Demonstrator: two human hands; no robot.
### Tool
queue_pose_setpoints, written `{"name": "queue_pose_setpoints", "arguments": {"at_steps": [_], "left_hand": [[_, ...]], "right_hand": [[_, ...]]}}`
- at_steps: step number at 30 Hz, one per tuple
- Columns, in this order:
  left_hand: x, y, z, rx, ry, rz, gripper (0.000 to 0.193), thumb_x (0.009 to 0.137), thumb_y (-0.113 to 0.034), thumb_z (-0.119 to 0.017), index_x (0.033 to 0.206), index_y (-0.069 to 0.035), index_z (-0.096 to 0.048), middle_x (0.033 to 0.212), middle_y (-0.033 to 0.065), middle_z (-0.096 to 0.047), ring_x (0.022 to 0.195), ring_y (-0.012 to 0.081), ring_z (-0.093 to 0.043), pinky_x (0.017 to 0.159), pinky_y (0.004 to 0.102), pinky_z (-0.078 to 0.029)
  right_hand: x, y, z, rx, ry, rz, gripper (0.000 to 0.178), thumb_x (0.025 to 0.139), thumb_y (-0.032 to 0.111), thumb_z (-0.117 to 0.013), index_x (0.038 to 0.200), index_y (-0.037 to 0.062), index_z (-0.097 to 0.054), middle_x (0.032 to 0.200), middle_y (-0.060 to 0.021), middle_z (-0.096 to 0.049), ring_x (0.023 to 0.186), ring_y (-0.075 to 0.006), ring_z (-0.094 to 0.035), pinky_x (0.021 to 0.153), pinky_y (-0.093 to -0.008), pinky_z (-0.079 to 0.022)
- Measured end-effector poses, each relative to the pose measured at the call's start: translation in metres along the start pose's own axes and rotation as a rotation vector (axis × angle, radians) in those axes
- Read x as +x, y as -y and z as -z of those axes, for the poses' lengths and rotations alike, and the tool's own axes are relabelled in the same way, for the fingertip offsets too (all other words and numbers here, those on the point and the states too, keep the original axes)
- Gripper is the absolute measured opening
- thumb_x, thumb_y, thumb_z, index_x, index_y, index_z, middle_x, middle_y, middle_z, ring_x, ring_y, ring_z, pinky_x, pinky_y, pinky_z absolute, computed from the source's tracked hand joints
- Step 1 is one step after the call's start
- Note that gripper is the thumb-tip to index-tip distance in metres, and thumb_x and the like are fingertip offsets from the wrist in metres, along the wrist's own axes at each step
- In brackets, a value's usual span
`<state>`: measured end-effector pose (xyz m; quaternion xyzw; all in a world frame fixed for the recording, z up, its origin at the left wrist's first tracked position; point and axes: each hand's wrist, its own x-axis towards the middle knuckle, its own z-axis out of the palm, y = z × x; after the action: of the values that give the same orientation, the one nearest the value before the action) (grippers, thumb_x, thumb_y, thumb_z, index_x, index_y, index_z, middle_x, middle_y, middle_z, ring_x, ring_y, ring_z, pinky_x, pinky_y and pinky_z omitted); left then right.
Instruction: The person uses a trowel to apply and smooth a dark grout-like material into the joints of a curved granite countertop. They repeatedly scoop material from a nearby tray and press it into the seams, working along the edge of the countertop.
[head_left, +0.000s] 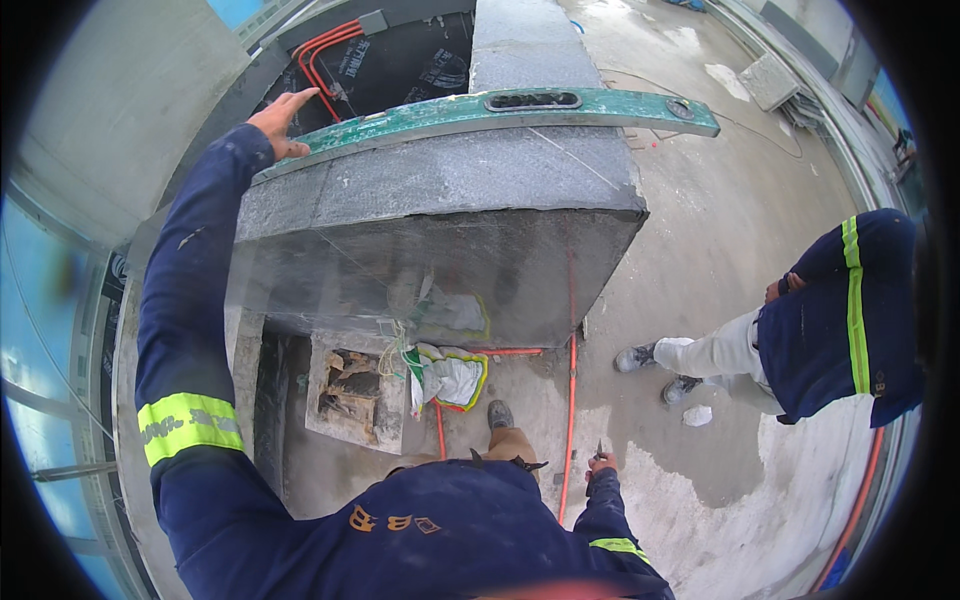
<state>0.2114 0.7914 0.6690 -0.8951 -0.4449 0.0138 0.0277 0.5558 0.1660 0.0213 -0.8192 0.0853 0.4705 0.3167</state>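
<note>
- Stretching up and forward, the left arm, in a navy sleeve, ends with the left hand (277, 122) at the far-left end of a long green level (430, 122).
- Left grip looks loose: fingers spread and pointing right, thumb down by the level's end, nothing wrapped. Can't tell if the thumb's actually touching.
- Right arm is low and close to the body. The right hand (602, 464) has its grip closed around a small dark pointed tool (600, 448), tip up. Too small to tell what kind.
- The level lies across the top of a grey stone block (420, 185), with its right end poking out past the block's edge.
- Block's top is dusty grey slab, and the near face is darker and kinda shiny. Behind it there's black sheeting (395, 75) with orange conduit (312, 60) beside it.
- Down at its foot: a pale boxy piece (393, 415) with a rough broken opening, and a white bag (460, 382) just right of it.
- Concrete floor (730, 200) is blotchy, with more orange pipe (572, 400) running along it.
- Co-worker (825, 310) in a navy jacket stands off to the right, near a white lump (697, 416) on the floor.
</note>
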Motion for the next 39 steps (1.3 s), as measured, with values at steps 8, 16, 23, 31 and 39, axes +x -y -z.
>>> {"name": "queue_pose_setpoints", "arguments": {"at_steps": [8, 16, 23, 31, 39], "left_hand": [[-0.089, 0.023, 0.048, 0.088, -0.230, 0.023, 0.089, 0.071, -0.010, -0.075, 0.147, -0.019, -0.028, 0.139, 0.0159, -0.041, 0.129, 0.0362, -0.042, 0.108, 0.0412, -0.036], [-0.237, 0.083, 0.051, 0.087, -0.343, 0.107, 0.086, 0.069, -0.003, -0.071, 0.145, -0.012, -0.031, 0.138, 0.0179, -0.043, 0.130, 0.0358, -0.040, 0.110, 0.0395, -0.032], [-0.440, 0.129, -0.039, -0.130, -0.492, 0.206, 0.082, 0.069, -0.005, -0.070, 0.143, -0.006, -0.035, 0.131, 0.0176, -0.045, 0.125, 0.0328, -0.043, 0.108, 0.0391, -0.031], [-0.648, 0.010, -0.478, -1.205, -0.558, 0.845, 0.073, 0.071, -0.006, -0.078, 0.135, -0.005, -0.043, 0.119, 0.0166, -0.054, 0.104, 0.0238, -0.055, 0.089, 0.0374, -0.047], [-0.838, -0.203, -0.627, -1.527, 0.193, 1.686, 0.063, 0.079, -0.033, -0.077, 0.128, -0.008, -0.046, 0.108, 0.0169, -0.059, 0.079, 0.0343, -0.065, 0.047, 0.0452, -0.044]], "right_hand": [[0.008, 0.063, -0.008, 0.037, 0.028, 0.087, 0.039, 0.080, -0.004, -0.063, 0.114, 0.0107, -0.048, 0.080, -0.0186, -0.063, 0.038, -0.0254, -0.054, 0.029, -0.0397, -0.040], [-0.016, 0.051, -0.026, -0.162, 0.035, 0.125, 0.040, 0.081, -0.001, -0.064, 0.115, 0.0138, -0.050, 0.084, -0.0144, -0.062, 0.052, -0.0239, -0.058, 0.037, -0.0389, -0.048], [-0.060, 0.029, -0.031, -0.356, 0.081, 0.245, 0.042, 0.078, 0.004, -0.066, 0.117, 0.0137, -0.052, 0.084, -0.0163, -0.065, 0.053, -0.0243, -0.062, 0.041, -0.0390, -0.052], [-0.091, -0.038, -0.012, -0.615, -0.147, 0.457, 0.041, 0.068, 0.016, -0.074, 0.106, 0.0143, -0.058, 0.091, -0.0160, -0.069, 0.089, -0.0330, -0.068, 0.085, -0.0378, -0.053], [-0.204, 0.103, -0.038, 0.384, 0.195, 0.735, 0.054, 0.088, 0.004, -0.058, 0.135, 0.0085, -0.034, 0.076, -0.0138, -0.057, 0.046, -0.0230, -0.056, 0.040, -0.0370, -0.045]]}}
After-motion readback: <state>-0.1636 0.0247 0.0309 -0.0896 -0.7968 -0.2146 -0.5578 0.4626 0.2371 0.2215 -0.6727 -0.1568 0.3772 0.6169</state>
